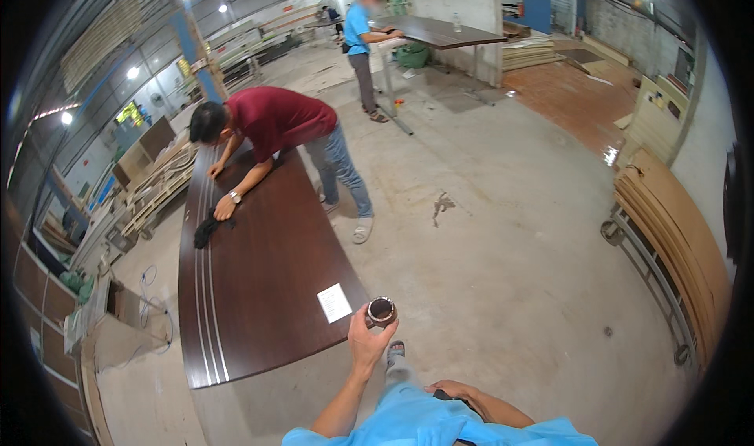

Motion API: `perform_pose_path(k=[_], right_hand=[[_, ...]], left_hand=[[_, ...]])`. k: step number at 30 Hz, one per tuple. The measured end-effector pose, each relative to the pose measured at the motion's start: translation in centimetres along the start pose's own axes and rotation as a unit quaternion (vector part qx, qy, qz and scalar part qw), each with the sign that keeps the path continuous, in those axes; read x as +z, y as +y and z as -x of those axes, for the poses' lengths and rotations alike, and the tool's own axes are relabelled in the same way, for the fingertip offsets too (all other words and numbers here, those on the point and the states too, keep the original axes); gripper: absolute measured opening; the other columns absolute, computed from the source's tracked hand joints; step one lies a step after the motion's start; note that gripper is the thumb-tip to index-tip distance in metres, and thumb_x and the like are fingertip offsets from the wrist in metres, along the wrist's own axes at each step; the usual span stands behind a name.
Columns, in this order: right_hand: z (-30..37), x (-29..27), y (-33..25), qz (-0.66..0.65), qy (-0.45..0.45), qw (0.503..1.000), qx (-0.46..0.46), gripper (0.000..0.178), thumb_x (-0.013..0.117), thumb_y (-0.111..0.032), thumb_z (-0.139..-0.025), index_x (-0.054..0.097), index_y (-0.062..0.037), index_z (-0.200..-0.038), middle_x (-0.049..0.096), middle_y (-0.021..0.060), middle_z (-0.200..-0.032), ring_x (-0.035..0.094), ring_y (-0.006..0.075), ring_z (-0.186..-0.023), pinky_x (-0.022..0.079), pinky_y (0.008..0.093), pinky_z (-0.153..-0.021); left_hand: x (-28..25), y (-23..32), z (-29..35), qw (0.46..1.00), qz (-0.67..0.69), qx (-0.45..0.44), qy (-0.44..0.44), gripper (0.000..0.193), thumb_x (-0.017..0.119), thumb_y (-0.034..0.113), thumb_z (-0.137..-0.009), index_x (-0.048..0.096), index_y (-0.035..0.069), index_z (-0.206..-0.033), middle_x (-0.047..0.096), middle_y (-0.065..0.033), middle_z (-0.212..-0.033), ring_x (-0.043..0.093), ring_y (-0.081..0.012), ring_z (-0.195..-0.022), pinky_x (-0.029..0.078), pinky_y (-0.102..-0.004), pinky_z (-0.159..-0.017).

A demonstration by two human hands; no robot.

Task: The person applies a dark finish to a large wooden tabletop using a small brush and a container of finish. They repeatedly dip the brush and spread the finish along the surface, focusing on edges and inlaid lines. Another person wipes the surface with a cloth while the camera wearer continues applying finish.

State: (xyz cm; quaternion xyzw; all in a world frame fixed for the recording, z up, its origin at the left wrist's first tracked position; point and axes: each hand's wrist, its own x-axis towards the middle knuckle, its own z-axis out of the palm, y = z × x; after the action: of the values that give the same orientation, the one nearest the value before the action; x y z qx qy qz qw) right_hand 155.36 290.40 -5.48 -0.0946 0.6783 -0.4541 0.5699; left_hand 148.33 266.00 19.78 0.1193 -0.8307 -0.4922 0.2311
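My left hand [369, 338] is closed around a small round cup-like container [382, 312] with a pale rim and a dark brown inside. It is held beside the near right corner of a dark brown door panel [267, 289] with thin silvery lines along its left side. A white sheet of paper [334, 303] with print lies on the panel close to this hand. At my waist, my right hand [449, 387] rests near something black [454, 397] against my blue shirt; its fingers are too small and partly hidden to read.
A person in a dark red shirt [283, 120] bends over the panel, one hand on a black cloth [207, 228]. Farther back, another person in blue [357, 34] stands at a second dark panel [440, 31]. A wheeled cart of brown boards [667, 242] stands at the right.
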Motion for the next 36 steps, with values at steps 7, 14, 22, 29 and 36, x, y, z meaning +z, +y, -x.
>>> perform_pose_path(k=[7, 14, 22, 29, 36], right_hand=[[0.5, -6.5, 3.2, 0.018, 0.111, 0.963, -0.245, 0.054, 0.055, -0.053, -0.1, 0.071, -0.0039, -0.117, 0.073, 0.0094, -0.101, 0.066, 0.0203, -0.098, 0.05, 0.034, -0.091], [-3.5, -22.4, -3.2, -0.045, 0.159, 0.979, -0.119, 0.051, 0.055, -0.05, -0.1, 0.07, -0.0035, -0.115, 0.073, 0.01, -0.1, 0.066, 0.0201, -0.098, 0.051, 0.0351, -0.09], [-1.9, -39.5, -6.2, -0.106, 0.225, 0.967, -0.05, 0.049, 0.055, -0.048, -0.1, 0.069, -0.0034, -0.113, 0.072, 0.01, -0.099, 0.065, 0.0197, -0.098, 0.05, 0.0357, -0.09], [-0.7, -50.5, -0.7, -0.109, 0.194, 0.965, -0.141, 0.048, 0.055, -0.047, -0.099, 0.069, -0.0032, -0.112, 0.072, 0.0101, -0.098, 0.064, 0.0193, -0.098, 0.05, 0.0362, -0.09], [8.2, -70.6, -0.3, 0.084, 0.393, 0.915, 0.041, 0.052, 0.059, -0.042, -0.094, 0.06, -0.0079, -0.133, 0.061, 0.0213, -0.134, 0.062, 0.0409, -0.115, 0.047, 0.0493, -0.097]], left_hand=[[8.6, 0.7, -5.7, 0.997, -0.041, 0.011, -0.064, 0.067, 0.088, 0.034, -0.072, 0.06, 0.001, -0.124, 0.066, -0.0162, -0.108, 0.065, -0.0289, -0.094, 0.053, -0.0399, -0.083], [20.4, 1.5, -18.9, 0.995, 0.014, 0.005, -0.098, 0.067, 0.088, 0.032, -0.074, 0.06, -0.002, -0.124, 0.066, -0.0174, -0.111, 0.066, -0.0291, -0.097, 0.053, -0.0388, -0.085], [32.7, 5.0, -33.9, 0.987, 0.02, 0.018, -0.159, 0.068, 0.088, 0.034, -0.074, 0.06, -0.003, -0.125, 0.066, -0.0166, -0.112, 0.066, -0.0279, -0.099, 0.052, -0.0389, -0.087], [49.4, 9.4, -39.0, 0.975, 0.036, 0.044, -0.214, 0.072, 0.089, 0.034, -0.074, 0.058, -0.002, -0.128, 0.066, -0.0156, -0.114, 0.066, -0.0267, -0.099, 0.052, -0.0389, -0.087], [68.7, 17.9, -37.7, 0.966, 0.13, -0.014, -0.222, 0.061, 0.086, 0.018, -0.077, 0.058, -0.003, -0.128, 0.068, -0.0113, -0.11, 0.064, -0.0206, -0.1, 0.049, -0.0353, -0.091]])
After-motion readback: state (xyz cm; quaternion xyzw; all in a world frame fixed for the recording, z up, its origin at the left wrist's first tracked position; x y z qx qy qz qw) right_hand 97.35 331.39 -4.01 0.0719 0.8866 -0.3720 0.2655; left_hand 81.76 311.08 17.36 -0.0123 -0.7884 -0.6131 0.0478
